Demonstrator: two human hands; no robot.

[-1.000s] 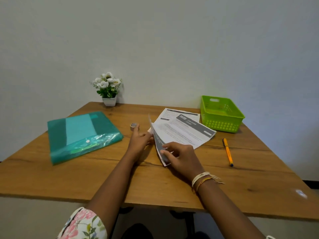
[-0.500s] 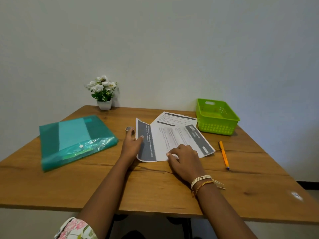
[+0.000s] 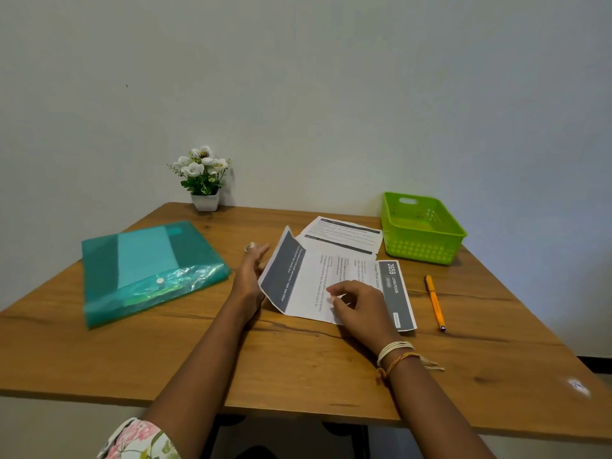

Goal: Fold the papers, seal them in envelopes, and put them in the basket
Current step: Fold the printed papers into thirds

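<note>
At left of frame a teal folder (image 3: 145, 266) lies on the wooden tabletop (image 3: 298, 366). At centre, the left hand (image 3: 250, 276), grip open, has raised the paper (image 3: 318, 279) edge higher than a moment ago, so the first fold is under way; the right hand (image 3: 359, 309), fingers curled, pins the sheet. A second sheet (image 3: 344, 235), green basket (image 3: 422, 228) and orange pen (image 3: 435, 301) lie right, against a plain white wall.

Hidden behind the raised flap of the printed sheet (image 3: 334, 286): fingertips of the left hand (image 3: 250, 276). Covered by the right hand (image 3: 359, 309): part of the sheet's text; remaining small print too fine to read. Mostly concealed by that sheet: second paper (image 3: 344, 231). Half masked by the left hand: small round object (image 3: 249, 247), unidentifiable. Cut off at bottom edge: both forearms, floral sleeve (image 3: 139, 440)
</note>
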